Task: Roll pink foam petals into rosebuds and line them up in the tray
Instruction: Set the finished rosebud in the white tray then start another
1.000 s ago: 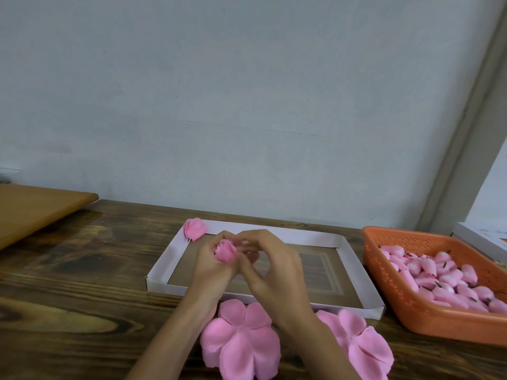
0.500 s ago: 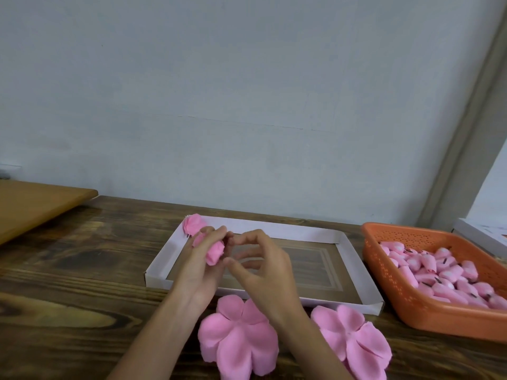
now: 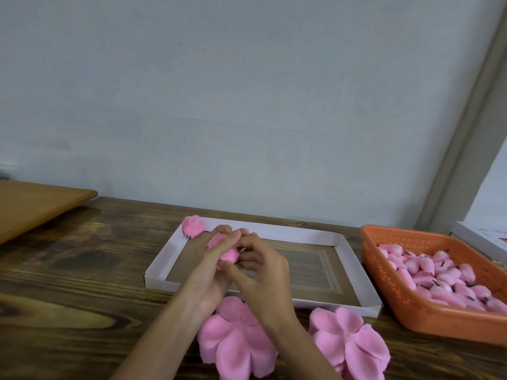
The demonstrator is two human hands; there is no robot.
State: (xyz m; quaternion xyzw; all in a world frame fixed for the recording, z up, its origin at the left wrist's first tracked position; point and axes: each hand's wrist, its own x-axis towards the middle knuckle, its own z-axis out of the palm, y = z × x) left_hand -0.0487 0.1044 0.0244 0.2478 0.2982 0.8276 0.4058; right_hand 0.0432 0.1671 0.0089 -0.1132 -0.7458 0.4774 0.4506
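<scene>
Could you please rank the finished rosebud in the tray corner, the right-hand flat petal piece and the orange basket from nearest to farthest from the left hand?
From the left hand:
1. Finished rosebud, far-left corner of the tray.
2. Right-hand flat petal piece, before the tray.
3. Orange basket, far right.

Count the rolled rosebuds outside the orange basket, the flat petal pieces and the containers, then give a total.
Rolled rosebuds: 2, tray-corner rosebud, held rosebud
Flat petal pieces: 2, left petal piece, right petal piece
Containers: 2, white tray, orange basket
Total: 6
</scene>
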